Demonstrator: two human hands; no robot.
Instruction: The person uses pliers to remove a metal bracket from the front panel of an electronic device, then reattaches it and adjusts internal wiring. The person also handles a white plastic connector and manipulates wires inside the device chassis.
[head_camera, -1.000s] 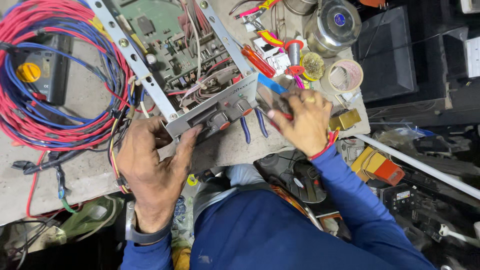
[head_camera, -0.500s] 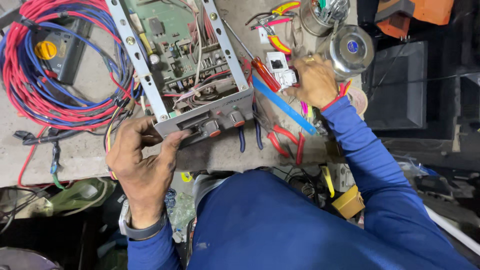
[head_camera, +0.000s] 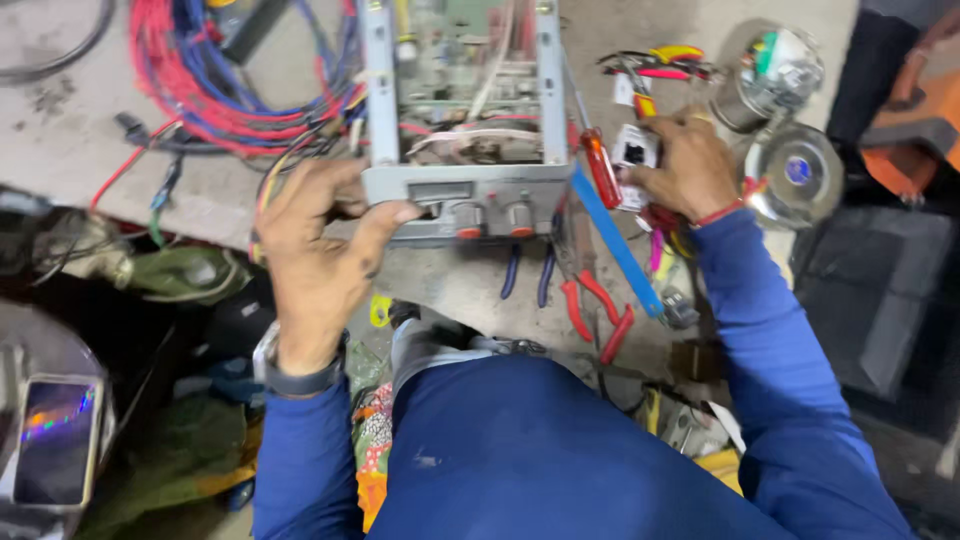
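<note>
Two hands engaged. Left hand (head_camera: 318, 255) clamps the grey chassis (head_camera: 465, 195) by its front panel at the bench edge; right hand (head_camera: 690, 165) closes round a small white part (head_camera: 634, 150) beside a red-handled screwdriver (head_camera: 601, 166). Risk: overhanging chassis may tip if grip slackens; trailing red and blue wires (head_camera: 215, 75) could snag. Chassis top is cut off; motion blur obscures the board.

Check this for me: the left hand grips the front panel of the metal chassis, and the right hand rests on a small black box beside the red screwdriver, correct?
Not quite. In the head view the left hand does grip the front panel of the metal chassis, but the small box under the right hand is white, not black. It does lie beside the red screwdriver.
</note>
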